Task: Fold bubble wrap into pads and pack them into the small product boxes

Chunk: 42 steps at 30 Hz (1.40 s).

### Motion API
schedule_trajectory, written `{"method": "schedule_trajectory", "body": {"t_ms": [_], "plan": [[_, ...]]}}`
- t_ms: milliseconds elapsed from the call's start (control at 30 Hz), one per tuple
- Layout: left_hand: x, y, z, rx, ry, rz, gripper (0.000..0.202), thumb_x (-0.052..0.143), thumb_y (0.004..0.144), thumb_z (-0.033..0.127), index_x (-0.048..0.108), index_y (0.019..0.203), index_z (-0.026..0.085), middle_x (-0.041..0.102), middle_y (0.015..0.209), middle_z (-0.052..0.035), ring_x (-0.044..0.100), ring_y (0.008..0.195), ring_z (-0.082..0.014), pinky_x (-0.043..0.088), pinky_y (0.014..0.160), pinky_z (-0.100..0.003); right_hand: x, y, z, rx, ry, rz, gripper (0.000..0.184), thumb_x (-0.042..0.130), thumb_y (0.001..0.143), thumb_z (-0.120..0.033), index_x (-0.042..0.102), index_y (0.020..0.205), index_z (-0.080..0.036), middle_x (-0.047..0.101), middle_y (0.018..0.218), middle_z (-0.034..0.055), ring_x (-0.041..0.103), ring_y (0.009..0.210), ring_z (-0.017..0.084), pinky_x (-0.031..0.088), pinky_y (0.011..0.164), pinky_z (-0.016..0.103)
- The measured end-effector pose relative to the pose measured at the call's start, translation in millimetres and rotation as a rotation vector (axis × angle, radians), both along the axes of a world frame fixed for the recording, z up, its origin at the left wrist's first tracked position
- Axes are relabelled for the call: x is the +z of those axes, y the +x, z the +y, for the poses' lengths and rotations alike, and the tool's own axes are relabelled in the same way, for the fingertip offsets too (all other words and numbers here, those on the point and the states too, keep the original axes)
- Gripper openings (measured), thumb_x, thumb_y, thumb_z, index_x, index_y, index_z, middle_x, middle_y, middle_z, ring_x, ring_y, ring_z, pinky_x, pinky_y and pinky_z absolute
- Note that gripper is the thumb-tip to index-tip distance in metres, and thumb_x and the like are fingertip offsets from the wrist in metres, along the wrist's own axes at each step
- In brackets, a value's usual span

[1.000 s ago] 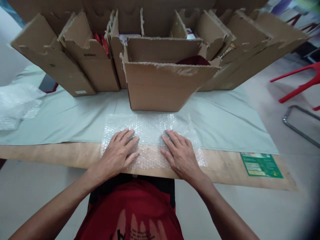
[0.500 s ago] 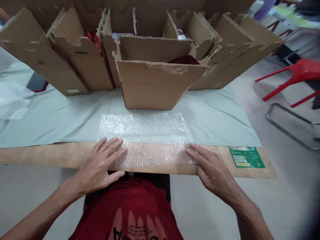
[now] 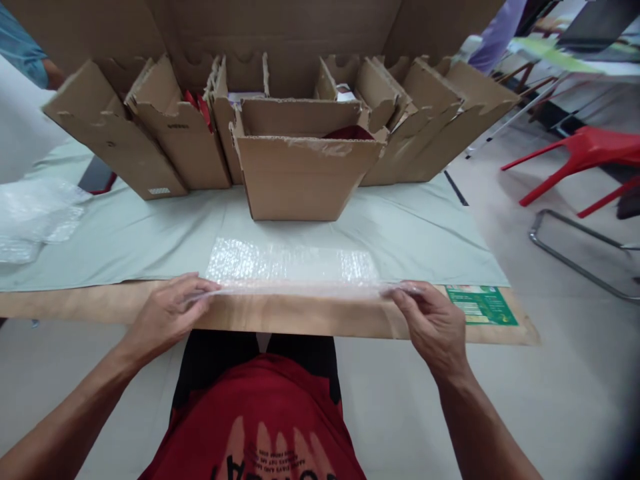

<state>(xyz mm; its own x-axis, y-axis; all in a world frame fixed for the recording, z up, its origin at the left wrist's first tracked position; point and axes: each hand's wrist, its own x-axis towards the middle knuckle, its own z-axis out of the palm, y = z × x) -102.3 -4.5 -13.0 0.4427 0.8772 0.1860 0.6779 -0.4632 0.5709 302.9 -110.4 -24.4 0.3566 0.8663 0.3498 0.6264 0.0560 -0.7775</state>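
A clear sheet of bubble wrap (image 3: 295, 262) lies across the front of the table, its far part flat on the pale green cloth. My left hand (image 3: 177, 305) pinches the near edge of the sheet at its left end. At the right end, my right hand (image 3: 433, 320) grips the same edge between thumb and fingers. Between the two hands this near edge is stretched straight and lifted off the wood. Just beyond the sheet stands an open cardboard box (image 3: 305, 177) with something dark red inside.
Several cardboard dividers (image 3: 175, 147) stand in a row behind the box. More bubble wrap (image 3: 37, 210) lies at the left. A green label (image 3: 483, 307) is on the wooden table edge (image 3: 310, 317). A red chair (image 3: 580, 157) stands on the floor at right. Someone's blue sleeve (image 3: 20, 50) shows at upper left.
Both hands lay flat on the bubble wrap with fingers out. Now they grip its near edge, which is raised and moved away from my body.
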Motion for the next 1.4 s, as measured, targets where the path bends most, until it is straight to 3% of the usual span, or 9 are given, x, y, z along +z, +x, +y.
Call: {"method": "schedule_trajectory", "body": {"t_ms": [100,300,500,767,933,1100,1233,1300,1400], "plan": [[9.1,5.6,4.7,0.196,-0.178,-0.072,0.025,0.062,0.087,0.047,0.07,0.082,0.024,0.077,0.083,0.0,0.072,0.08,-0.022,0.056,0.073,-0.03,-7.7,-2.9,8.6,-0.059,-0.012,0.051,0.015,0.068,0.091,-0.036,0.069,0.084,-0.023,0.073,0.075,0.0002,0.069,0.07,0.018,0.056,0.07,0.032],[-13.8,19.7,21.7,0.282,-0.089,0.139,0.03,0.054,0.085,0.049,0.068,0.085,0.023,0.075,0.085,-0.0049,0.07,0.08,-0.0252,0.053,0.078,-0.036,-35.4,-3.2,29.8,-0.102,-0.049,-0.351,0.027,0.061,0.093,-0.044,0.07,0.086,-0.02,0.074,0.079,0.006,0.066,0.071,0.023,0.052,0.072,0.04],[-29.2,12.3,32.6,0.303,0.159,0.423,0.048,0.053,0.087,0.055,0.067,0.112,0.017,0.068,0.102,-0.0145,0.065,0.097,-0.0344,0.052,0.086,-0.045,-48.9,3.7,33.8,-0.103,-0.146,-0.651,0.04,0.058,0.094,-0.048,0.067,0.117,-0.017,0.066,0.134,0.0181,0.063,0.114,0.038,0.049,0.089,0.053],[-17.9,7.6,36.5,0.204,0.034,0.23,0.025,0.051,0.089,0.044,0.062,0.09,0.021,0.069,0.09,-0.0055,0.064,0.077,-0.0222,0.051,0.069,-0.033,-22.4,-10.0,33.7,0.094,-0.157,-0.217,0.011,0.062,0.092,-0.033,0.062,0.085,-0.023,0.075,0.106,0.0077,0.071,0.099,0.028,0.055,0.087,0.045],[11.2,3.4,73.7,0.3,0.122,0.322,0.024,0.05,0.091,0.032,0.064,0.106,0.019,0.067,0.091,0.0005,0.066,0.08,-0.0199,0.051,0.087,-0.037,3.6,-51.3,15.3,0.236,-0.284,0.22,0.04,0.068,0.09,-0.03,0.059,0.129,-0.024,0.072,0.088,0.0018,0.071,0.071,0.017,0.059,0.063,0.027],[9.6,29.2,121.6,0.273,0.306,0.316,0.041,0.063,0.084,0.023,0.062,0.125,0.017,0.068,0.112,-0.0109,0.063,0.11,-0.0329,0.047,0.101,-0.049,-8.4,-96.3,8.5,0.412,-0.414,0.248,0.063,0.059,0.095,-0.028,0.042,0.156,-0.025,0.077,0.101,0.0048,0.074,0.081,0.02,0.063,0.073,0.032],[-2.9,49.9,75.6,0.019,0.406,0.12,0.044,0.059,0.094,0.021,0.055,0.137,0.011,0.067,0.115,-0.0154,0.06,0.11,-0.0312,0.048,0.098,-0.05,-14.8,-100.0,8.6,0.449,-0.407,0.256,0.044,0.06,0.095,-0.031,0.064,0.139,-0.026,0.074,0.123,0.0086,0.073,0.107,0.025,0.062,0.088,0.039],[-8.2,52.8,35.7,-0.268,0.281,0.009,0.032,0.055,0.098,0.017,0.06,0.129,0.018,0.069,0.106,-0.009,0.062,0.104,-0.025,0.051,0.093,-0.043,-8.8,-96.4,10.0,0.543,-0.446,0.338,0.028,0.061,0.096,-0.033,0.076,0.118,-0.027,0.078,0.107,0.0068,0.075,0.093,0.023,0.063,0.079,0.035],[-15.4,48.9,-8.4,-0.34,0.012,-0.115,0.039,0.053,0.1,0.024,0.054,0.14,0.023,0.071,0.105,-0.0074,0.063,0.101,-0.024,0.052,0.092,-0.043,7.5,-96.7,20.0,0.628,-0.516,0.514,0.019,0.066,0.093,-0.039,0.08,0.097,-0.026,0.076,0.083,0.0032,0.069,0.068,0.017,0.058,0.06,0.028]]}}
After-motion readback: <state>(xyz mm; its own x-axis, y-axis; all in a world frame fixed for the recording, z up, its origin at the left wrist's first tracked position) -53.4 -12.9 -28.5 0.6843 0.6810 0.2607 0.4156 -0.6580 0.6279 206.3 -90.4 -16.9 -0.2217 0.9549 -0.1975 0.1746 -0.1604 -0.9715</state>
